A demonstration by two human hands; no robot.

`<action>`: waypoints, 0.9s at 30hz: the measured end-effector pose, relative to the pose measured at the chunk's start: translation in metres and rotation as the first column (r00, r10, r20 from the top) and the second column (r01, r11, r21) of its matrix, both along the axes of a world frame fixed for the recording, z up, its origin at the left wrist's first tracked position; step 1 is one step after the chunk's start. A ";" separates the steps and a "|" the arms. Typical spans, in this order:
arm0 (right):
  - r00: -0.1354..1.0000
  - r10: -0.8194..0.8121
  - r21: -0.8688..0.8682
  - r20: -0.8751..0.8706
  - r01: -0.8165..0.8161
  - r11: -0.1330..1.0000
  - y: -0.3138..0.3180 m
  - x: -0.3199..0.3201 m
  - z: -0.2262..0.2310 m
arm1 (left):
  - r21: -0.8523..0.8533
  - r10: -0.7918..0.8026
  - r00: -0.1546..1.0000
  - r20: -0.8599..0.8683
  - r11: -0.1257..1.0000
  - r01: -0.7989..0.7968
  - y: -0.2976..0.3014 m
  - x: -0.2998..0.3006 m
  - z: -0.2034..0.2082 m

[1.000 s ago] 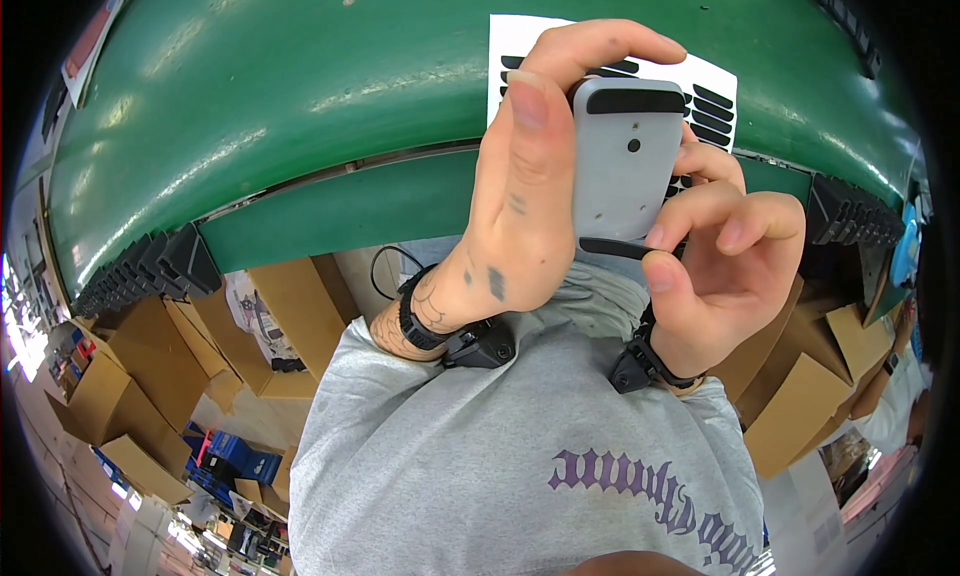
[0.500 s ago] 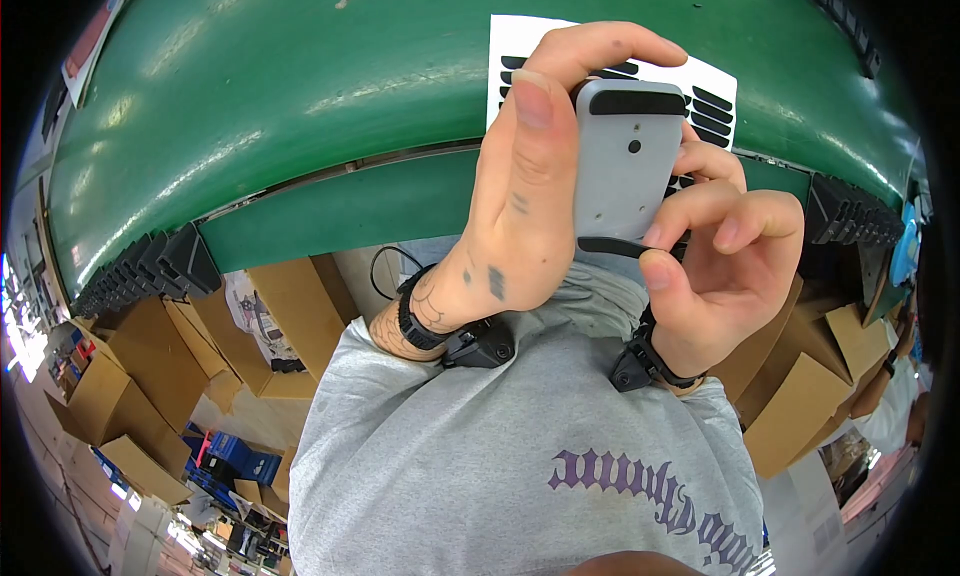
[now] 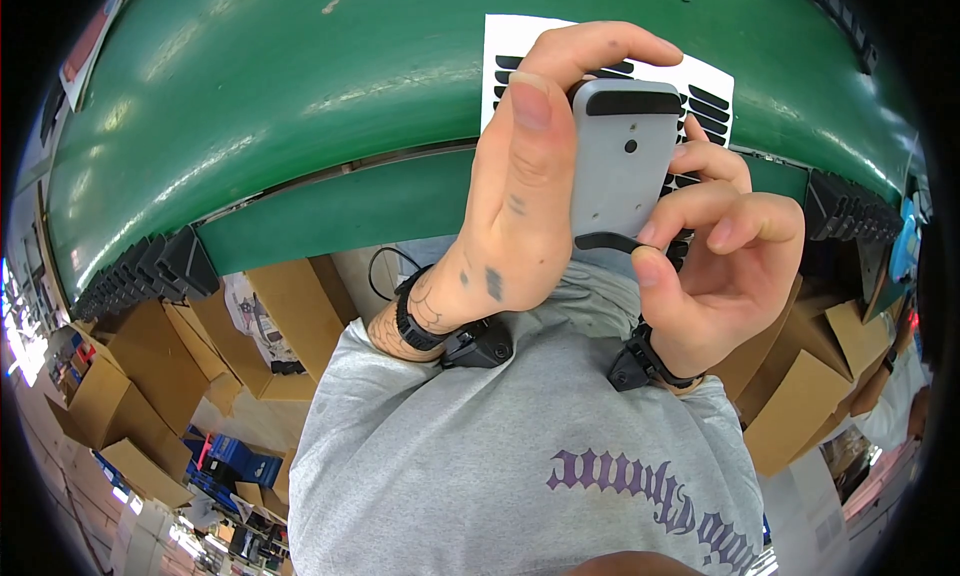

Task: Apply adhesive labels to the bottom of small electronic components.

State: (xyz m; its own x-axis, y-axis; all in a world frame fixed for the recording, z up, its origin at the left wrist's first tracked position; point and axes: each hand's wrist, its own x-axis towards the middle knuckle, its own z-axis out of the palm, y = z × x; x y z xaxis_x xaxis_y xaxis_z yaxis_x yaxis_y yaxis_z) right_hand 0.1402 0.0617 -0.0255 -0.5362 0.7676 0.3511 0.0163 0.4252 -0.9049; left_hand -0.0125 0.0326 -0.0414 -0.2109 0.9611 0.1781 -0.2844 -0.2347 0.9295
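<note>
A slim grey handheld device [image 3: 625, 161] with a black band at its top end stands upright in front of me. My left hand [image 3: 515, 216] wraps its left side, thumb up along the edge and index finger curled over the top. My right hand [image 3: 725, 266] pinches its lower right edge with thumb and bent fingers. Both wrists carry black bands with small black units. Behind the device a white sheet [image 3: 610, 66] with black bar marks lies on a green conveyor belt [image 3: 300, 86].
Black toothed edge pieces [image 3: 150, 271] line the belt's rim at left and right. Brown cardboard boxes [image 3: 290, 306] are stacked below the belt on both sides. A blue crate [image 3: 230, 461] sits on the floor at lower left. My grey shirt fills the lower middle.
</note>
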 end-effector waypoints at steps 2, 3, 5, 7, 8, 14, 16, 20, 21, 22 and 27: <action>1.000 -0.008 0.011 0.011 0.008 1.000 0.000 0.000 0.001 | 0.004 0.022 1.000 -0.013 1.000 -0.022 0.000 0.001 0.000; 1.000 -0.008 0.011 0.012 0.008 1.000 0.000 0.000 0.002 | 0.004 0.021 1.000 -0.013 1.000 -0.021 0.000 0.001 -0.001; 0.997 -0.017 0.042 0.070 0.014 0.999 -0.001 0.000 0.005 | 0.018 0.050 0.997 -0.055 0.999 -0.049 0.001 0.000 -0.003; 0.996 -0.026 0.053 0.081 0.022 0.998 -0.001 0.000 0.006 | 0.016 0.052 0.997 -0.055 0.999 -0.051 0.000 0.001 -0.003; 0.995 -0.033 0.063 0.091 0.028 0.998 -0.001 0.000 0.006 | 0.014 0.056 0.997 -0.056 0.998 -0.055 0.000 0.001 -0.003; 0.990 -0.049 0.100 0.133 0.036 0.994 -0.001 0.000 0.009 | -0.005 0.041 0.998 -0.038 0.999 -0.041 -0.001 0.002 -0.001; 0.989 -0.055 0.105 0.136 0.041 0.994 -0.002 0.000 0.008 | 0.002 0.044 0.998 -0.049 0.999 -0.043 0.000 0.002 -0.002; 0.990 -0.047 0.114 0.130 0.032 0.993 -0.002 0.001 0.008 | -0.010 0.051 0.997 -0.053 0.999 -0.051 -0.001 0.002 0.000; 0.990 -0.048 0.115 0.130 0.033 0.993 -0.002 0.001 0.008 | -0.010 0.050 0.997 -0.052 0.999 -0.051 -0.001 0.003 0.000; 0.992 -0.038 0.117 0.117 0.024 0.993 -0.002 0.002 0.009 | -0.011 0.053 0.997 -0.049 0.998 -0.054 -0.001 0.004 0.000; 0.997 -0.021 0.147 0.071 0.010 0.989 -0.001 0.004 0.007 | 0.014 0.059 0.995 -0.077 0.998 -0.058 0.000 0.003 -0.001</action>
State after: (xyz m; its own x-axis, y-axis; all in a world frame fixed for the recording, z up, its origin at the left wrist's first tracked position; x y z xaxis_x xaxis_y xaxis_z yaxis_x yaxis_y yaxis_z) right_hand 0.1440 0.0604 -0.0182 -0.5527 0.7191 0.4212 0.0869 0.5524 -0.8290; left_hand -0.0099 0.0323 -0.0425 -0.2516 0.9455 0.2069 -0.1977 -0.2595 0.9453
